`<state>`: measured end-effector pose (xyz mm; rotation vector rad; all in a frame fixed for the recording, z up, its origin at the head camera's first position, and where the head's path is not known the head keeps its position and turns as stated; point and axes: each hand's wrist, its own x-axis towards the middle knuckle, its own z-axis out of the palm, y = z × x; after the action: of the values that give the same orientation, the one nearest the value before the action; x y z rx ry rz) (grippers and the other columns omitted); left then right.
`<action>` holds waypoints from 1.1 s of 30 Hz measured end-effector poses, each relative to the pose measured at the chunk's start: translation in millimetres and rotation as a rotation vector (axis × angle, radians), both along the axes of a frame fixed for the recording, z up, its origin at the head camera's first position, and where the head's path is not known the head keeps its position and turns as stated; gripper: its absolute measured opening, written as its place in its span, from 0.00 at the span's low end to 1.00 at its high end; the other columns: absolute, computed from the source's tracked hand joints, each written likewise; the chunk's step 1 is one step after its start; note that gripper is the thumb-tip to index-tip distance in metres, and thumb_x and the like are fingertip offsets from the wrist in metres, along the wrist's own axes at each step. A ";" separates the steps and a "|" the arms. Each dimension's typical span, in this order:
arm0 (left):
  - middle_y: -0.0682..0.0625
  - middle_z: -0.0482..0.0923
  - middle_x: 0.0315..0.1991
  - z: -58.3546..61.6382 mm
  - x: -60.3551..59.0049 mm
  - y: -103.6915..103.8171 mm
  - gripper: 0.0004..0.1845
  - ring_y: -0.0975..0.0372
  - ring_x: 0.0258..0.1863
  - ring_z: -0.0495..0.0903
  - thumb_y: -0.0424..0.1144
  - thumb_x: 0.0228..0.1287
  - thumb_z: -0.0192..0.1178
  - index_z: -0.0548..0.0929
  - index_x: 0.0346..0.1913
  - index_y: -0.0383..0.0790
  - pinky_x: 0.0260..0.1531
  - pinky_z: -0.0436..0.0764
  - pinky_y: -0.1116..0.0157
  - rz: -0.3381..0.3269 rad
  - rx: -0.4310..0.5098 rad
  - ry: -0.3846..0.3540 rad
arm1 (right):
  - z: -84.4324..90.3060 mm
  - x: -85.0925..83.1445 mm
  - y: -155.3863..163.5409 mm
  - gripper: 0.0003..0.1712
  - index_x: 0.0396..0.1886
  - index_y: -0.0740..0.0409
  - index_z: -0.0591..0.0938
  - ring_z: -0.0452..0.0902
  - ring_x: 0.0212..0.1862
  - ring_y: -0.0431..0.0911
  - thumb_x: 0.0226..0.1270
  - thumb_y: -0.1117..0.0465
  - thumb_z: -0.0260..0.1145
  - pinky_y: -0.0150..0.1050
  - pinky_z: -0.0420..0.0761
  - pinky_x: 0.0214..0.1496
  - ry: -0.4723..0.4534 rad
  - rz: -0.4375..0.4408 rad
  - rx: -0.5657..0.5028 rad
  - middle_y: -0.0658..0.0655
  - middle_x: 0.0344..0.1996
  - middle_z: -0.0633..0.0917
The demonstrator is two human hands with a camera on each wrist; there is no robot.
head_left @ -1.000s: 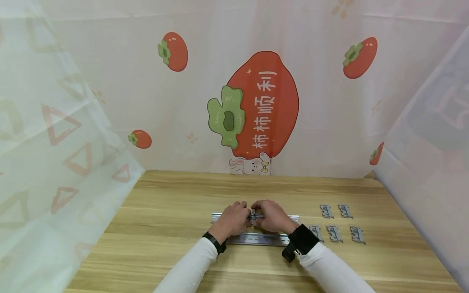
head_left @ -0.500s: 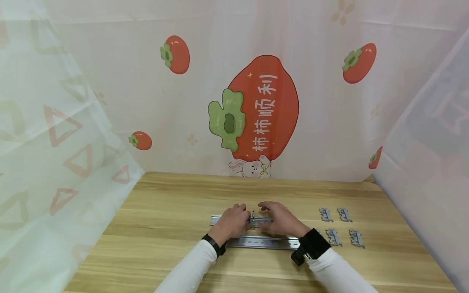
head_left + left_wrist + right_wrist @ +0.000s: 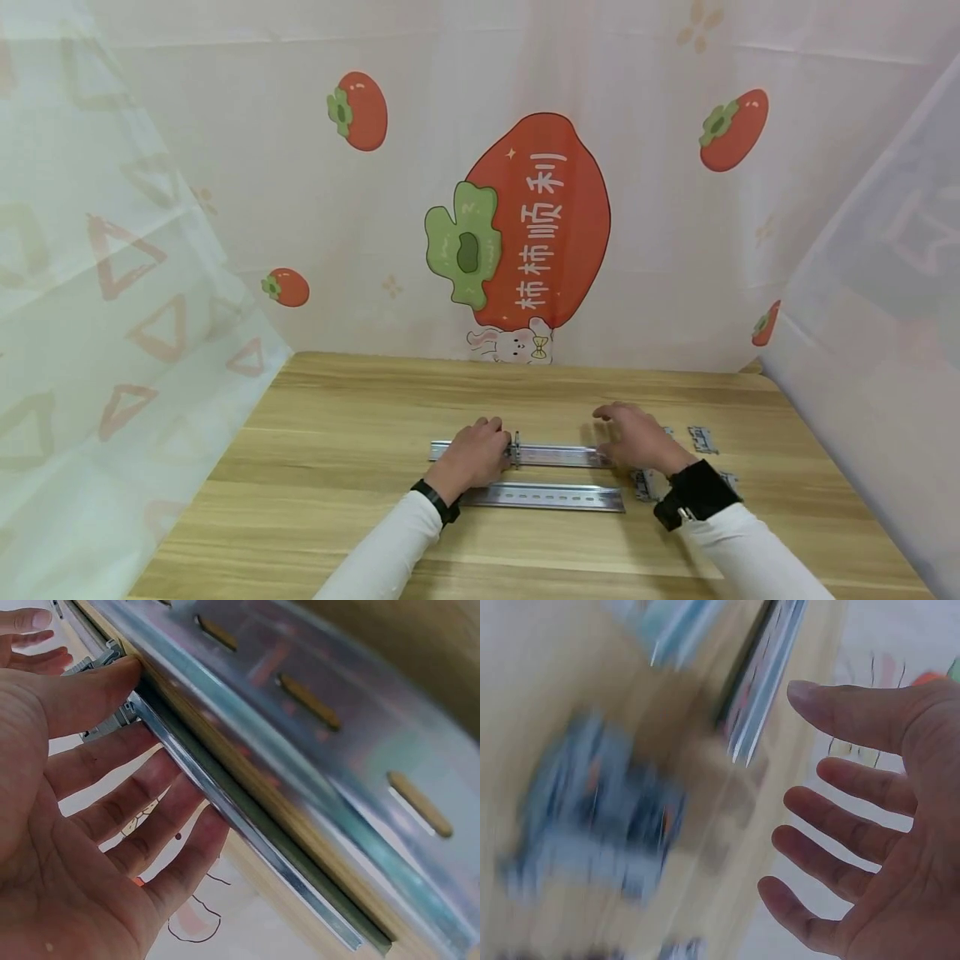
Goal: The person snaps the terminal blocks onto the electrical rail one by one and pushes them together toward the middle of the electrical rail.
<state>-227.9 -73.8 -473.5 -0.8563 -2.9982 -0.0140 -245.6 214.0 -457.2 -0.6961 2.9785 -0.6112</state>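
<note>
Two slotted metal DIN rails lie crosswise on the wooden table, the far rail [image 3: 562, 456] and the near rail [image 3: 546, 497]. A grey terminal block [image 3: 516, 449] stands upright on the far rail, beside the fingertips of my left hand [image 3: 472, 452]. In the left wrist view, that hand holds the far rail between thumb and fingers, the thumb tip close to the terminal block [image 3: 112, 726]. My right hand [image 3: 639, 437] is over the rail's right end, its fingers spread and holding nothing. Below it, a loose terminal block [image 3: 592, 825] looks blurred in the right wrist view.
Several loose terminal blocks lie at the right, including a back one [image 3: 702, 439] and one [image 3: 645, 485] by the near rail; my right hand and wrist partly cover others. A printed curtain [image 3: 375, 208] hangs behind the table [image 3: 337, 417] and along both sides.
My right hand has let go of the terminal block on the far rail and moved right, toward the loose blocks. The left hand has stayed at the rail.
</note>
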 end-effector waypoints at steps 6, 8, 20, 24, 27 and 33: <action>0.52 0.73 0.39 0.8 -0.3 -0.5 0.15 0.60 0.37 0.73 0.50 0.61 0.62 0.83 0.45 0.44 0.33 0.77 0.63 0.001 -0.003 0.001 | 4.3 -9.6 37.4 0.32 0.54 0.67 0.76 0.74 0.47 0.62 0.49 0.59 0.74 0.58 0.74 0.44 0.068 -0.030 0.114 0.67 0.48 0.78; 0.52 0.73 0.39 0.9 -0.1 -0.5 0.15 0.59 0.38 0.73 0.50 0.61 0.62 0.83 0.45 0.44 0.33 0.77 0.63 0.004 0.000 -0.005 | 5.2 -11.9 47.0 0.33 0.54 0.68 0.75 0.74 0.47 0.62 0.49 0.59 0.74 0.57 0.74 0.44 0.061 -0.039 0.133 0.68 0.47 0.77; 0.52 0.72 0.38 -0.7 0.1 -1.8 0.15 0.60 0.37 0.72 0.50 0.61 0.61 0.83 0.45 0.46 0.31 0.75 0.63 0.002 0.010 -0.015 | 7.6 -13.2 72.1 0.35 0.57 0.65 0.74 0.67 0.54 0.68 0.46 0.60 0.74 0.69 0.67 0.44 -0.066 -0.066 0.201 0.70 0.51 0.73; 0.53 0.72 0.39 -1.8 0.0 -0.9 0.15 0.60 0.37 0.71 0.50 0.61 0.61 0.82 0.45 0.46 0.32 0.75 0.63 0.005 0.022 -0.025 | 4.7 -12.5 75.0 0.31 0.56 0.61 0.75 0.64 0.56 0.70 0.49 0.62 0.72 0.75 0.61 0.43 -0.098 -0.084 0.236 0.71 0.53 0.72; 0.53 0.72 0.39 -2.7 -0.2 -0.4 0.15 0.60 0.36 0.71 0.50 0.61 0.61 0.82 0.45 0.46 0.31 0.75 0.63 0.005 0.023 -0.020 | 2.8 -12.6 76.7 0.29 0.54 0.59 0.76 0.65 0.55 0.69 0.50 0.62 0.72 0.76 0.61 0.42 -0.105 -0.083 0.244 0.70 0.52 0.73; 0.53 0.72 0.39 -1.3 0.0 -0.8 0.15 0.60 0.37 0.71 0.50 0.61 0.61 0.82 0.46 0.46 0.32 0.75 0.63 0.016 0.016 -0.014 | 5.1 -12.8 77.0 0.29 0.54 0.59 0.76 0.65 0.55 0.70 0.48 0.64 0.72 0.78 0.57 0.44 -0.130 -0.088 0.245 0.68 0.52 0.73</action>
<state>-227.9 -74.6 -474.7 -0.8344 -3.0130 -0.0435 -258.4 290.9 -452.2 -0.4899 2.9045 -0.2734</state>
